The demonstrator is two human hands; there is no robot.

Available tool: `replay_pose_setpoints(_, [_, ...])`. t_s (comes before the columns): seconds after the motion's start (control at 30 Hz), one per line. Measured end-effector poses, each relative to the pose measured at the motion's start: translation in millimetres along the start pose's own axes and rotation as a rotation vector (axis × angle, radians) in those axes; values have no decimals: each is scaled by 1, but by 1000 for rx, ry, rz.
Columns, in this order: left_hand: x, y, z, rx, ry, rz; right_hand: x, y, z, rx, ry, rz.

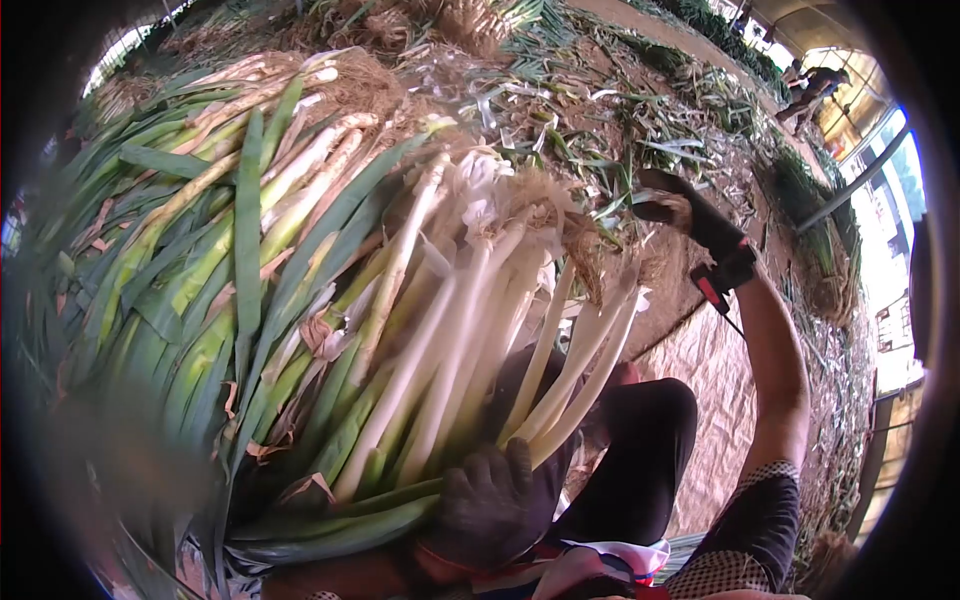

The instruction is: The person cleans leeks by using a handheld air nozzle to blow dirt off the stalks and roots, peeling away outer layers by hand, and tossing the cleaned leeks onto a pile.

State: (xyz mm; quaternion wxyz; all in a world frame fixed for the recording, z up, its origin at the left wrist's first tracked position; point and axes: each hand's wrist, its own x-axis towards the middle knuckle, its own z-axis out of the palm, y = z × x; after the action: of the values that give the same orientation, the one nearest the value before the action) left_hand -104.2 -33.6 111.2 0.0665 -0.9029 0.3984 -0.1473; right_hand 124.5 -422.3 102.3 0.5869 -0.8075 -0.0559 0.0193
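My left hand (490,500), in a dark glove, is closed around several leeks (590,375) near my lap. Their white shafts slant up to the right and end in brown roots, while their green leaves trail to the lower left. My right hand (690,212), also in a dark glove, is stretched out just right of the root ends. Its fingers look parted, with nothing clearly seen between them. A red and black item (712,288) is at that wrist. Beside the held leeks lies a big heap of leeks (200,260), roots pointing up and away.
Leaf scraps and peelings (640,120) litter the brown ground around the heap. More rooted leeks (470,25) lie at the far top. A crinkled tan sheet (690,430) is spread beside my knee (650,430). Another person (815,90) is far off at the upper right.
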Motion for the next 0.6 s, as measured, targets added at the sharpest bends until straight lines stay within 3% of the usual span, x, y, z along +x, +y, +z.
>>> replay_pose_setpoints(0.03, [3, -2, 0, 34, 28, 21, 8, -17, 31, -216, -71, -101])
replay_pose_setpoints(0.1, [7, -4, -6, -23, 2, -16, 30, -27, 77, -894, -394, -112])
replay_pose_setpoints(0.17, [11, -2, -2, -27, -27, -44, 42, -23, 97, -1252, -523, -235])
replay_pose_setpoints(0.23, [14, 2, 7, 14, -82, -58, 65, -1, 102, -1355, -465, -575])
replay_pose_setpoints(0.27, [14, 1, 9, 10, -94, -49, 74, -9, 104, -1373, -457, -218])
replay_pose_setpoints(0.3, [17, -6, 8, 4, -107, -33, 95, 22, 92, -1351, -427, -485])
replay_pose_setpoints(0.47, [10, -9, 13, -14, -137, 15, 179, 58, 83, -1059, -571, -451])
replay_pose_setpoints(0.57, [-3, -6, 20, 4, -27, 85, 205, 72, 69, -1051, -349, -406])
replay_pose_setpoints(0.6, [-8, -4, 18, 32, 24, 114, 185, 47, 73, -1438, -148, -466])
